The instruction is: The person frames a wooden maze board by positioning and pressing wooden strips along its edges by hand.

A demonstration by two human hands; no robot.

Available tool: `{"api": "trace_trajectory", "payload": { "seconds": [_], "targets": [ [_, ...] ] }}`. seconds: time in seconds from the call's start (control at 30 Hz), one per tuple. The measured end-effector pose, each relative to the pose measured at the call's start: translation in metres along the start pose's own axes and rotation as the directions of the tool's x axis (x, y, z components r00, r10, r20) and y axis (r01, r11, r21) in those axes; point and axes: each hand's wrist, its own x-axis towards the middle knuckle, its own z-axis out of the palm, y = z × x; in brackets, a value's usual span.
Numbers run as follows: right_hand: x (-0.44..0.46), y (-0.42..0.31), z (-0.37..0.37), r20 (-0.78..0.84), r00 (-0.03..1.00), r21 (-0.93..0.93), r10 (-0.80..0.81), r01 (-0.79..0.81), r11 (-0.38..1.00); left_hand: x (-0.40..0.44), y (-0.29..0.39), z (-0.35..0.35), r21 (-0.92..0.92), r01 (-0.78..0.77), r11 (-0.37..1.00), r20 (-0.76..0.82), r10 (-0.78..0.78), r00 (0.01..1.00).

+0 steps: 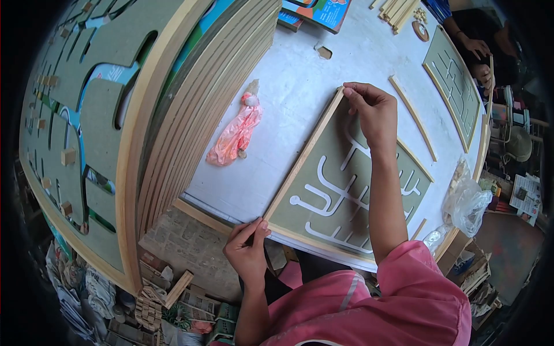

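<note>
A grey-green board (300,173) with white branching slots lies on the white table in front of me. A thin wooden strip (306,151) runs along its left edge, and other strips border its bottom and part of its right side. My right hand (372,112) pinches the far end of the left strip between thumb and fingers. At the near corner, my left hand (247,248) pinches the strip's other end. My right forearm covers part of the board. A loose wooden strip (414,118) lies just right of the board.
A tall stack of framed boards (213,109) stands at the left. A pink plastic bag (238,135) rests on the white table (288,86). A clear bag (466,202) sits at the right edge. Beyond a second slotted board (453,86), another person's hand (476,47) is visible.
</note>
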Motion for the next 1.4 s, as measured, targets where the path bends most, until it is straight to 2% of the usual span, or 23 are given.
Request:
{"api": "trace_trajectory", "payload": {
  "seconds": [0.43, 0.5, 0.6, 0.7, 0.83, 1.03, 1.1, 1.13, 1.17, 1.23, 1.4],
  "targets": [
    [0.001, 0.000, 0.000, -0.024, 0.999, -0.016, 0.042, -0.042, 0.999, 0.000, 0.004, 0.001, 0.007, 0.051, 0.999, -0.008, -0.051, 0.999],
    [-0.001, 0.002, -0.001, -0.080, 0.996, -0.059, -0.024, 0.019, 0.998, 0.000, 0.006, 0.002, 0.013, 0.056, 0.998, -0.010, -0.056, 0.998],
    [-0.013, -0.006, 0.006, -0.125, 0.991, -0.022, 0.054, -0.058, 0.998, 0.000, 0.009, 0.005, -0.001, 0.069, 0.998, -0.037, -0.069, 0.997],
    [-0.024, -0.009, 0.020, -0.170, 0.985, -0.043, 0.042, -0.050, 0.998, 0.000, 0.011, 0.004, -0.001, 0.086, 0.996, -0.033, -0.086, 0.996],
    [-0.024, -0.002, 0.026, -0.244, 0.968, 0.079, 0.064, -0.046, 0.996, 0.000, 0.011, 0.003, 0.030, 0.097, 0.995, -0.029, -0.096, 0.995],
    [-0.022, 0.005, 0.029, -0.261, 0.962, 0.172, 0.078, -0.033, 0.985, 0.001, 0.010, -0.003, 0.121, 0.079, 0.989, 0.002, -0.080, 0.997],
    [-0.023, 0.006, 0.028, -0.240, 0.964, 0.214, 0.115, -0.063, 0.975, 0.002, 0.013, -0.005, 0.243, 0.060, 0.968, 0.035, -0.071, 0.997],
    [-0.025, 0.006, 0.027, -0.234, 0.965, 0.220, 0.120, -0.068, 0.973, 0.002, 0.015, -0.004, 0.221, 0.066, 0.973, 0.037, -0.076, 0.996],
    [-0.025, 0.007, 0.026, -0.228, 0.966, 0.222, 0.120, -0.068, 0.973, 0.002, 0.016, -0.002, 0.242, 0.061, 0.968, 0.033, -0.071, 0.997],
    [-0.027, 0.013, 0.027, -0.198, 0.971, 0.276, 0.135, -0.077, 0.958, 0.000, 0.019, 0.000, 0.222, 0.163, 0.961, -0.037, -0.159, 0.987],
    [-0.031, 0.023, 0.032, -0.265, 0.956, 0.314, 0.129, -0.041, 0.949, -0.002, 0.021, 0.002, 0.257, 0.185, 0.948, -0.097, -0.165, 0.981]
  ]
}}
